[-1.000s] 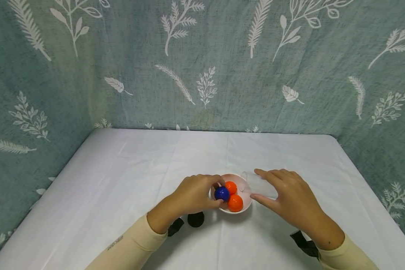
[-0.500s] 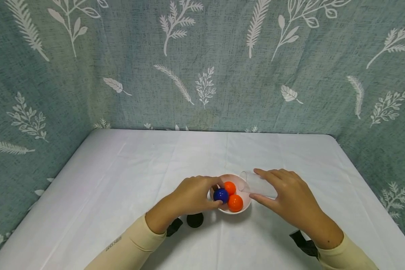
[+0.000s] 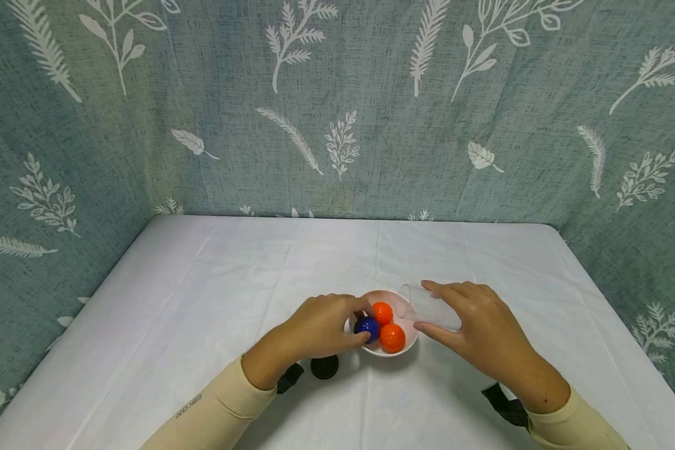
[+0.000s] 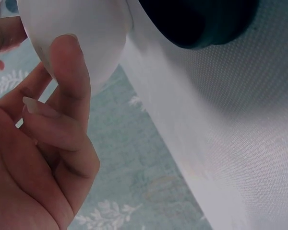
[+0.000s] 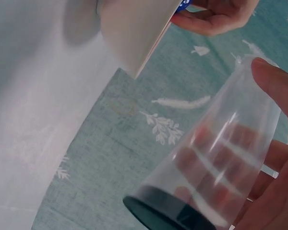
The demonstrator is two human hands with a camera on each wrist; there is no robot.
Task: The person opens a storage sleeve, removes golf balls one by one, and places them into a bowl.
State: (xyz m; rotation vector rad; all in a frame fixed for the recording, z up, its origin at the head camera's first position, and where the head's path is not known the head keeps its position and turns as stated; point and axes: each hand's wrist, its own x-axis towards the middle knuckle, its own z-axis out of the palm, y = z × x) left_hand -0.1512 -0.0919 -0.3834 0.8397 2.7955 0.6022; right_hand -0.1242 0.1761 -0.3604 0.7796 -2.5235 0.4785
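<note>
My left hand point(image 3: 323, 326) pinches a dark blue ball point(image 3: 367, 329) between thumb and fingers at the left side of a shallow white bowl point(image 3: 387, 355). Beside the blue ball, two orange balls point(image 3: 392, 338) lie in the bowl. In the left wrist view, fingers point(image 4: 69, 64) stand close against the bowl's outer wall. My right hand point(image 3: 472, 312) grips a clear plastic tube point(image 3: 430, 307), lying on its side with its rim over the bowl's right edge. A dark base point(image 5: 168, 208) closes its other end, seen in the right wrist view.
A round black cap point(image 3: 324, 367) lies on the white tablecloth point(image 3: 247, 281) in front of the bowl, left of its middle. A green curtain point(image 3: 337, 125) with white leaf prints stands behind and on both sides. Dark straps sit at both wrists.
The blue ball has moved slightly down and left within the bowl, with my left fingers still around it. My right hand and the tube barely shift to the left.
</note>
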